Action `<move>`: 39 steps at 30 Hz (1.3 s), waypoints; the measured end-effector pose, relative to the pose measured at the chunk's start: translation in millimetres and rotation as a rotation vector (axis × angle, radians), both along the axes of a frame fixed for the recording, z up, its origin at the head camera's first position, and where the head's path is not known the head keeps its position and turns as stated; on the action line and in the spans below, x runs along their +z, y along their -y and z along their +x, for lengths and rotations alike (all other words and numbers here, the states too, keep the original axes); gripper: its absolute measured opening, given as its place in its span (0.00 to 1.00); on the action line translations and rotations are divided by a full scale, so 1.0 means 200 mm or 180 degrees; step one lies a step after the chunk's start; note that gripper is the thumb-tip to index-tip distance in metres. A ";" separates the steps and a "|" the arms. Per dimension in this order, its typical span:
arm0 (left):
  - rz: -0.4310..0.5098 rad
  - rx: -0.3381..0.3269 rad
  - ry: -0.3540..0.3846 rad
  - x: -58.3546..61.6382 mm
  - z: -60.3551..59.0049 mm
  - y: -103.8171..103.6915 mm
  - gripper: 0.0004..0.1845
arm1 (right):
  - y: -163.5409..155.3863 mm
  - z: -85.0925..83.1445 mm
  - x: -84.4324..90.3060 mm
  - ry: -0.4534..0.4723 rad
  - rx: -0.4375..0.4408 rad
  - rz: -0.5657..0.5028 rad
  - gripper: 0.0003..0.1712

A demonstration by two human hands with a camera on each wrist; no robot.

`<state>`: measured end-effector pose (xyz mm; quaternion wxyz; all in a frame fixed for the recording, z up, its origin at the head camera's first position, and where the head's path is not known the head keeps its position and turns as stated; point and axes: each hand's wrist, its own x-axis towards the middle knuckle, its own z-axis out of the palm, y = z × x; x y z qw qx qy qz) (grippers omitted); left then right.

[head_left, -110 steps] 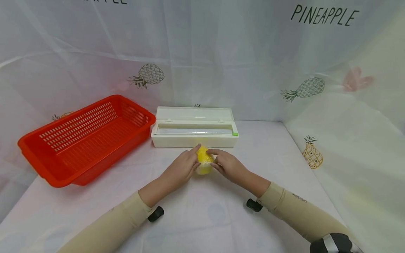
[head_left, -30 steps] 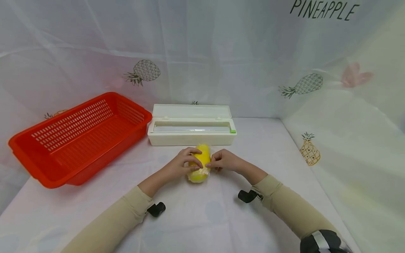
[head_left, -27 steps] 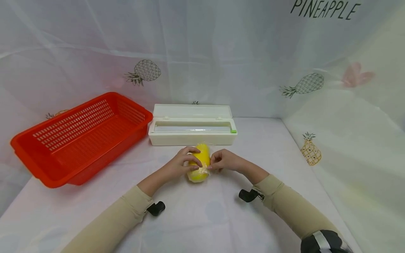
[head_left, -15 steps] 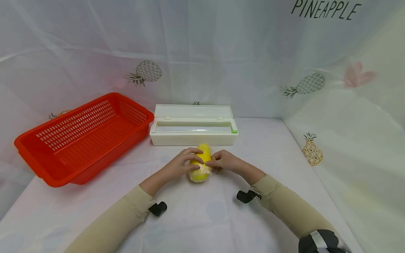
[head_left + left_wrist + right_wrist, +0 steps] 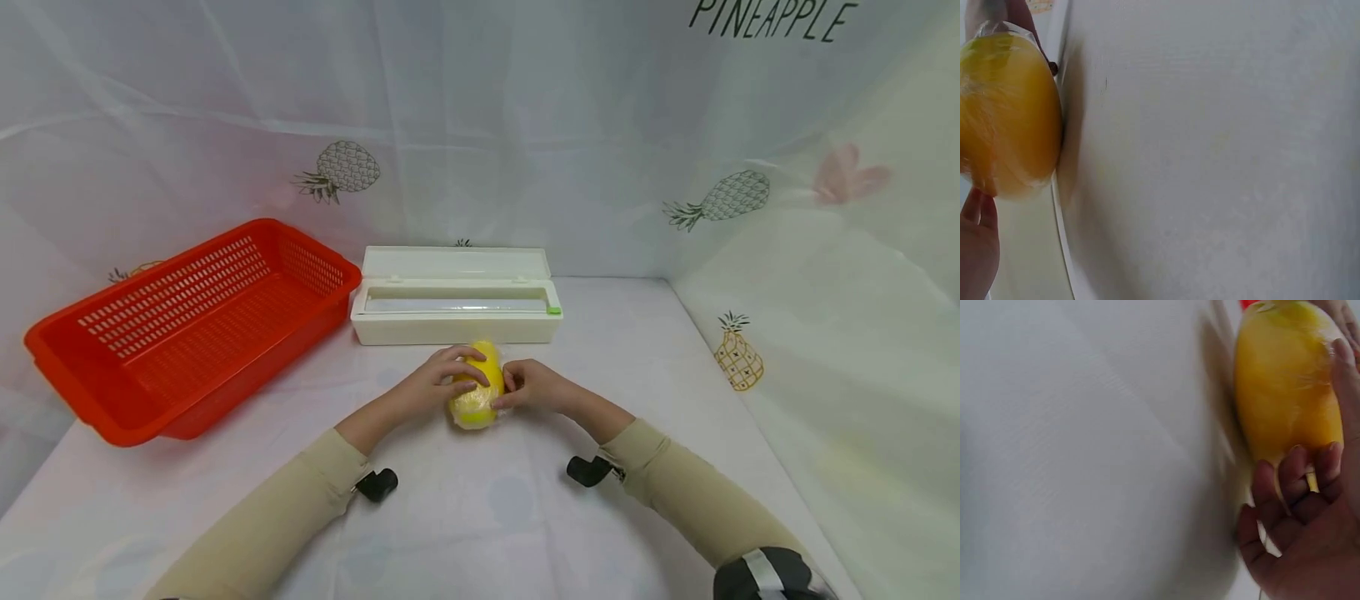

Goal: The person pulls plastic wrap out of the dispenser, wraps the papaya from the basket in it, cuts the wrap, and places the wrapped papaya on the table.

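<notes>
Head view: at frame centre, the left hand (image 5: 431, 387) and right hand (image 5: 531, 388) are both curling their fingers around the film-wrapped yellow fruit (image 5: 476, 393), which is resting on the table (image 5: 480, 517) below the white box (image 5: 456, 297).

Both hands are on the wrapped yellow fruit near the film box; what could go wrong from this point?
The yellow fruit is rounded and lies on the table; it might roll if the left hand or right hand lets go. The thin film on it could bunch or tear under the fingertips.
</notes>
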<state>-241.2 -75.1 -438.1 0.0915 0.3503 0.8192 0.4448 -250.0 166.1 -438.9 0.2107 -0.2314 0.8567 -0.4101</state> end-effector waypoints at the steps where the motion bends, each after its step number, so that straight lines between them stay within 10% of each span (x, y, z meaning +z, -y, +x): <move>1: -0.0013 -0.0032 -0.0002 0.00 0.00 0.00 0.08 | 0.01 0.01 0.00 -0.0058 -0.0004 0.0007 0.21; 26: 0.0246 -0.0037 0.0336 0.02 -0.02 0.06 0.08 | 0.06 0.05 0.00 -0.1045 0.0100 0.0207 0.30; 39: -0.0453 -0.0211 -0.0610 0.06 0.03 0.10 0.19 | -0.03 0.08 0.16 -0.0651 0.0233 0.0158 0.19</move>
